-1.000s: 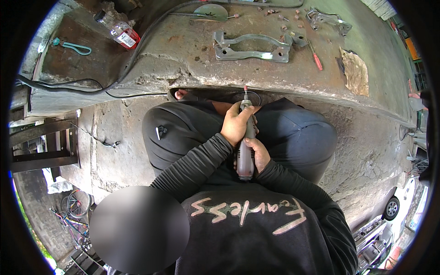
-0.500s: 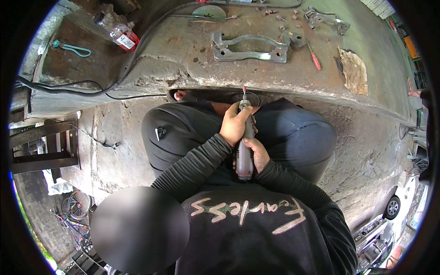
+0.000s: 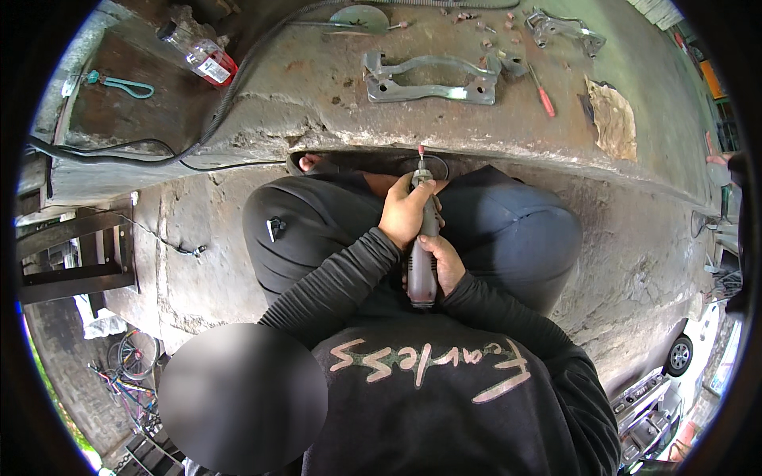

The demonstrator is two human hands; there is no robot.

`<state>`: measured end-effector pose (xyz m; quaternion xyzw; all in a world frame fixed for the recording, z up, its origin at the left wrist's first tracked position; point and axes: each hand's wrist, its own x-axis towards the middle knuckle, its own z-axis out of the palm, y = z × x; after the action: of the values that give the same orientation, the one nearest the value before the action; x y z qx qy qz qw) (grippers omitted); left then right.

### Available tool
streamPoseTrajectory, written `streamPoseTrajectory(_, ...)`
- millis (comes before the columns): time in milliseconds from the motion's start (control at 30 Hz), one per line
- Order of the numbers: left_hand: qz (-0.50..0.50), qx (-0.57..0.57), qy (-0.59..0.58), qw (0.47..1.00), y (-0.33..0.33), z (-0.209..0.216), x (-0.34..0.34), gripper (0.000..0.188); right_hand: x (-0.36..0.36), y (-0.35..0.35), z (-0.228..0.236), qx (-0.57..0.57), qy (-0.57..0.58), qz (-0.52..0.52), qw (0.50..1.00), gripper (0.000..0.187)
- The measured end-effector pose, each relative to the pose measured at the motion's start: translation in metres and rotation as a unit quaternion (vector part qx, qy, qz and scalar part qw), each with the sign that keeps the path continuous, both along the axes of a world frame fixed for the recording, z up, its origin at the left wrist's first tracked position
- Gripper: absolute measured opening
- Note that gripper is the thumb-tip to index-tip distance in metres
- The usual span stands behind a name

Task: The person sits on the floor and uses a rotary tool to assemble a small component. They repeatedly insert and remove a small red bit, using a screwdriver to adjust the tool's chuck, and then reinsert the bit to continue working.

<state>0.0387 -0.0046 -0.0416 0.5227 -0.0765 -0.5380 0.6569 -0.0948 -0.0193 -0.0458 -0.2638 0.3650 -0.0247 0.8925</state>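
Note:
A dark rotary tool (image 3: 423,274) lies lengthwise over my lap, its small red grinding tip (image 3: 421,150) pointing away from me. My left hand (image 3: 402,214) wraps round the tool's front part, just behind the collar. Farther back, my right hand (image 3: 447,263) grips the body from the right side, thumb on top; its other fingers are mostly hidden beneath. The tip is close to the front edge of the raised concrete ledge (image 3: 270,119); whether it turns I cannot tell.
On the ledge are a metal caliper bracket (image 3: 381,89), a second bracket (image 3: 552,32), a red-handled screwdriver (image 3: 545,101), a brown cloth (image 3: 613,123), several small grinding tips, a clear disc (image 3: 359,19) and a bottle of red liquid (image 3: 208,59). A black hose (image 3: 226,103) curves across the left.
Almost nothing differs. The whole view has shifted by a few pixels, and both hands keep the same hold on the rotary tool.

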Motion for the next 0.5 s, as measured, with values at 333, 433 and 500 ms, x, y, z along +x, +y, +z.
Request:
streamPoseTrajectory(333,0.006,-0.013,0.007,1.0,0.0005,-0.0027,0.0006,0.028,0.0019,0.0006,-0.0021,-0.026,-0.007,0.0,1.0,0.038)
streamPoseTrajectory(433,0.006,-0.009,0.008,1.0,-0.0018,-0.0016,0.0035,0.026,0.0038,-0.0008,-0.0019,-0.025,-0.019,-0.007,0.999,0.039)
streamPoseTrajectory(500,0.014,-0.011,0.016,1.0,-0.0059,-0.0014,0.0057,0.025,0.004,-0.0023,-0.0016,-0.017,-0.018,-0.01,1.0,0.039)
